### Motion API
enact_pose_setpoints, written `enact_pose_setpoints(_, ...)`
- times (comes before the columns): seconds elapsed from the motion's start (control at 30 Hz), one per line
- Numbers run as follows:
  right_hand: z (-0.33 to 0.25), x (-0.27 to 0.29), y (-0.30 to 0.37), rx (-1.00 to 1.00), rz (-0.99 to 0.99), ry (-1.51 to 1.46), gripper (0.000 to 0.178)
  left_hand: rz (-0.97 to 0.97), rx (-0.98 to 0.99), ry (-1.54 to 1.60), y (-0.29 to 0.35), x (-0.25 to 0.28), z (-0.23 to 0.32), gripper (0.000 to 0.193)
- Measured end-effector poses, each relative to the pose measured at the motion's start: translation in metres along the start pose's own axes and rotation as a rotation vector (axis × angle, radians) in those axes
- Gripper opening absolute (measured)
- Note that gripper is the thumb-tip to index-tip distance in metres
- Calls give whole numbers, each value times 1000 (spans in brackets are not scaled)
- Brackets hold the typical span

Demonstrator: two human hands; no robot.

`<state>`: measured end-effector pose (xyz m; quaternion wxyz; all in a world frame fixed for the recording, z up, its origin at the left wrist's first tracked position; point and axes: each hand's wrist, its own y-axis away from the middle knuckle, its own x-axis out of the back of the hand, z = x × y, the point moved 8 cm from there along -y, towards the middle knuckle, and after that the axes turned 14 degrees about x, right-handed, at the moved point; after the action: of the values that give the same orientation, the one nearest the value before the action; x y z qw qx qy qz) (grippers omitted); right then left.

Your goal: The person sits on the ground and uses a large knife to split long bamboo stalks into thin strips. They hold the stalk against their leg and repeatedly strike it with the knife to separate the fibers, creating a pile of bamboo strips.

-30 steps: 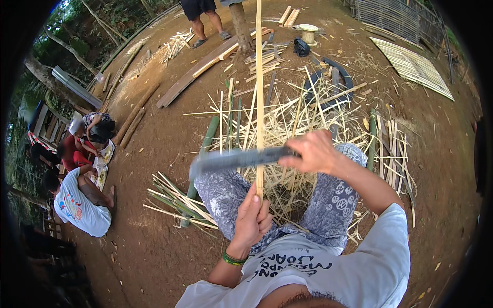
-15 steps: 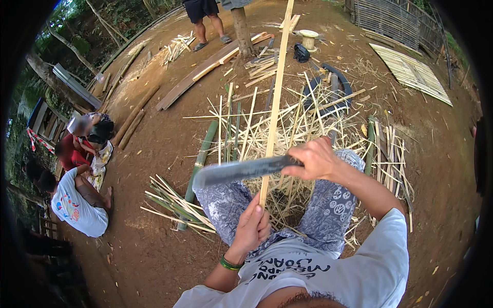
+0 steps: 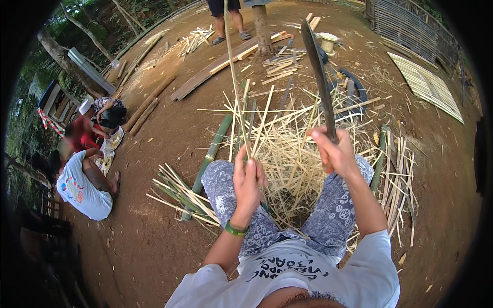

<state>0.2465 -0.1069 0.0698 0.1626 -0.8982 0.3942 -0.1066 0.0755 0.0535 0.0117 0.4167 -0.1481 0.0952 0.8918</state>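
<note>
My left hand (image 3: 247,182) is closed round the lower end of a long, thin bamboo strip (image 3: 233,77), which rises away from me edge-on. In my right hand (image 3: 336,154) I grip a machete (image 3: 319,77) by its handle, its dark blade pointing up and away, apart from the strip. Between my knees and beyond them lies a heap of pale bamboo strips and shavings (image 3: 292,149).
Green bamboo poles (image 3: 211,156) lie left of my knee, with split strips (image 3: 185,197) beside them. More strips (image 3: 398,179) lie to the right. A tyre (image 3: 359,92), a tree trunk (image 3: 263,31) and planks (image 3: 215,66) stand or lie beyond. Several people (image 3: 84,185) sit at left.
The machete has swung from lying across the strip to upright on the right, clear of it. My left hand has moved up and left, and the strip has turned edge-on.
</note>
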Motion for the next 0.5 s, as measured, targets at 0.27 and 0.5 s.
enact_pose_setpoints(0.27, 37, -68, 79, -113, 105, -207, 30, -32, -322, 83, -52, -31, 36, 25)
enact_pose_setpoints(0.5, 67, -66, 57, -97, 469, -519, 23, -56, -122, 270, -29, -55, -10, 16)
